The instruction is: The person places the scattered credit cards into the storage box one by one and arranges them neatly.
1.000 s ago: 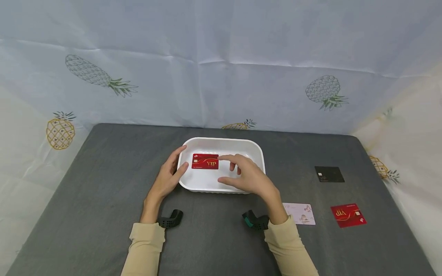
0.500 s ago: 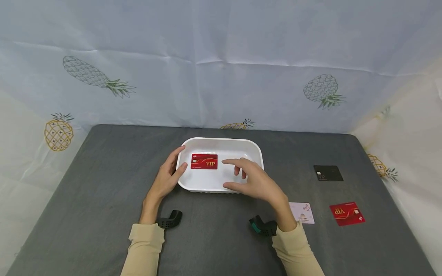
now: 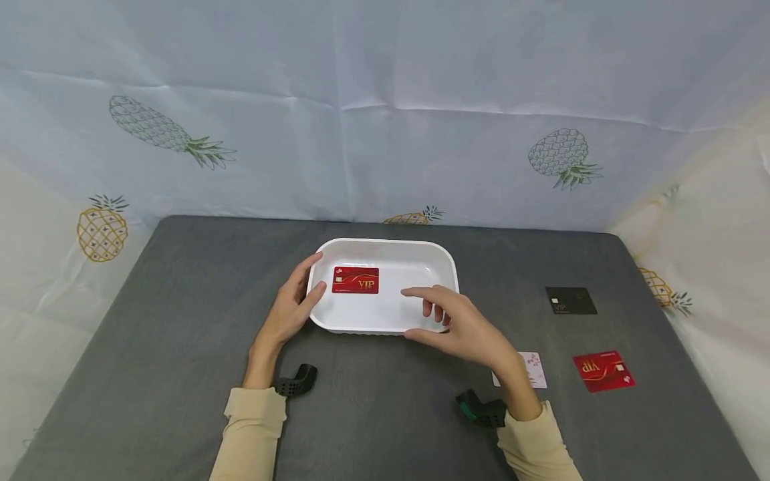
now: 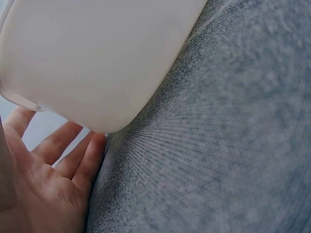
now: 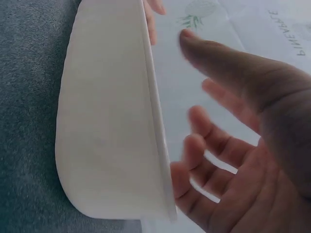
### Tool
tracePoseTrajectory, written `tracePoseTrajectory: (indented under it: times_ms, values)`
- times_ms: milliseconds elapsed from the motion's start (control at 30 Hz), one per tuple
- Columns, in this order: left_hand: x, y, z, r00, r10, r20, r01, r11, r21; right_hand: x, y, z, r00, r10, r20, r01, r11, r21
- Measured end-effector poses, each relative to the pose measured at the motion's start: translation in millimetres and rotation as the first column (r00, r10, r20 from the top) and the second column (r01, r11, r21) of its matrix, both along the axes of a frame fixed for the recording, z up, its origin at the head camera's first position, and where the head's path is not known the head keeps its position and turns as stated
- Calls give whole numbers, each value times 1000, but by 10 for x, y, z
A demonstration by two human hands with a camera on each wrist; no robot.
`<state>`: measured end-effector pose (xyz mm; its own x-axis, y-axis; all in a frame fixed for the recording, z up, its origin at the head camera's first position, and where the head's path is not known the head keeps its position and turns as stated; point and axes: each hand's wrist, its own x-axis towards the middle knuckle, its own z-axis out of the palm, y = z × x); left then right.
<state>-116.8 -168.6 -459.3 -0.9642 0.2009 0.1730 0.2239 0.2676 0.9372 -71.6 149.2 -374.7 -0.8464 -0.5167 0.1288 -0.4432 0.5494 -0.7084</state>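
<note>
A white rectangular tray (image 3: pixel 385 322) stands mid-table in the head view. Inside its left half lies a red VIP card (image 3: pixel 356 280). My left hand (image 3: pixel 291 308) rests against the tray's left end, with the thumb and index fingertips at the rim. In the left wrist view, the fingers (image 4: pixel 87 158) of that hand extend straight along the outer wall. Over the tray's right front part hovers my right hand (image 3: pixel 460 326), thumb and index finger apart and nothing between them. Its other fingers bend loosely in the right wrist view.
To the right on the grey tabletop (image 3: pixel 180 300) lie a black card (image 3: pixel 571 301) and a second red VIP card (image 3: pixel 603 371). A pale pink card (image 3: pixel 534 369) is partly hidden by my right wrist. A pineapple-print cloth (image 3: pixel 367 147) hangs behind the table.
My right hand has moved right and toward me, away from the red card in the tray, its thumb and index finger staying apart. The left hand and tray have hardly shifted.
</note>
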Motion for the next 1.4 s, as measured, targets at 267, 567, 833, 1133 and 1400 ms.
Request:
tracePoseTrajectory:
  times_ms: [267,567,833,1133,1400]
  values:
    - [6,-11,-11,1000,4,-1,-4,1000,3,66,153,-19,1000,-16,-23,15,999,-38]
    - [11,-11,2,1000,1,-4,-1,1000,3,209,473,-133,999,-39,-35,38,998,-43]
    - [13,0,14,1000,1,-3,-1,1000,3,378,723,-231,997,-62,-38,60,996,-65]
    - [12,6,19,1000,-2,-6,2,1000,1,536,1052,-296,991,-135,4,135,990,-45]
    - [16,4,9,1000,-21,-11,21,999,41,676,1338,-349,985,-175,6,175,984,-38]
